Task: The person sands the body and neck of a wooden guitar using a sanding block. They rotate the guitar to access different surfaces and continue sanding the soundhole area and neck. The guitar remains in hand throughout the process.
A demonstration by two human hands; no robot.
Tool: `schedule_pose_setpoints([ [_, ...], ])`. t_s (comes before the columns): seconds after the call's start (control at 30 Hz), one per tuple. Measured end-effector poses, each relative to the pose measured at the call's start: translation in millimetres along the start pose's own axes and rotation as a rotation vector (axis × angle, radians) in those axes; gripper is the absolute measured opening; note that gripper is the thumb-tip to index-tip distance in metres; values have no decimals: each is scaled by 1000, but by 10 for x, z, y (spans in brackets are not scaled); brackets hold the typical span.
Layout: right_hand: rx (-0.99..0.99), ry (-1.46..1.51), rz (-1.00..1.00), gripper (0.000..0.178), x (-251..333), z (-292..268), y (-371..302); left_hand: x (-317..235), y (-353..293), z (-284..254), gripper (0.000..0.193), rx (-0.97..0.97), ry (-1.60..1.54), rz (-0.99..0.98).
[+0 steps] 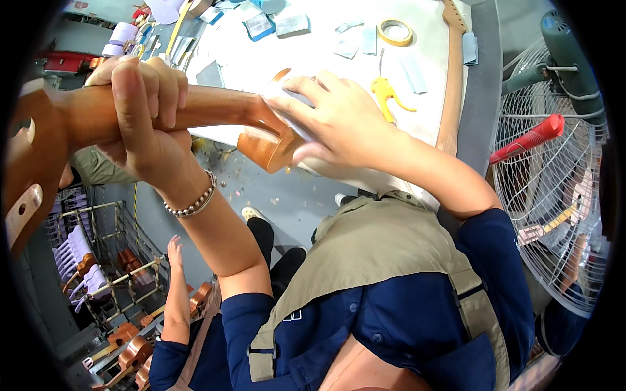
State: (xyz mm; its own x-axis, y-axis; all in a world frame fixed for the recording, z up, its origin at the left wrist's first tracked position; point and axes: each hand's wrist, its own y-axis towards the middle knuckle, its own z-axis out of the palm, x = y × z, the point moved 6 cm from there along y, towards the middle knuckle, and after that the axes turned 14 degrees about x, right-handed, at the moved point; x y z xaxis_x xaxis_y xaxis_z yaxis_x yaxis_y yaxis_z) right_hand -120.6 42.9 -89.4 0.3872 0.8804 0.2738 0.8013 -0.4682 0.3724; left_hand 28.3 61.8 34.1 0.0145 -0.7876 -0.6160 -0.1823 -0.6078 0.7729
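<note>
My left hand (147,107) is wrapped round a brown wooden instrument neck (212,104), held up above the table's edge. The wide end of the neck, with pale oval openings, is close at the far left of the picture. Its other end has a thick, block-like heel (264,150). At that heel, my right hand (345,120) presses a greyish pad or folded sheet (297,107), which looks like sandpaper, against the wood. Its fingers cover most of the sheet, and it is slightly blurred.
The white table (313,55) carries sanding blocks (293,26), a roll of yellow tape (394,32), a yellow pistol-shaped tool (389,98) and another long neck (451,85). A fan (554,176) stands right. Lower left are a co-worker's arm (176,293) and a rack (107,280).
</note>
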Motion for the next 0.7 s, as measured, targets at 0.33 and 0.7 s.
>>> schedule_pose_setpoints([
  [0.33,25,-237,26,49,102,11,160,18,53,73,13,19,21,74],
  [0.7,61,-329,39,47,141,-1,166,52,92,65,13,-28,3,65],
])
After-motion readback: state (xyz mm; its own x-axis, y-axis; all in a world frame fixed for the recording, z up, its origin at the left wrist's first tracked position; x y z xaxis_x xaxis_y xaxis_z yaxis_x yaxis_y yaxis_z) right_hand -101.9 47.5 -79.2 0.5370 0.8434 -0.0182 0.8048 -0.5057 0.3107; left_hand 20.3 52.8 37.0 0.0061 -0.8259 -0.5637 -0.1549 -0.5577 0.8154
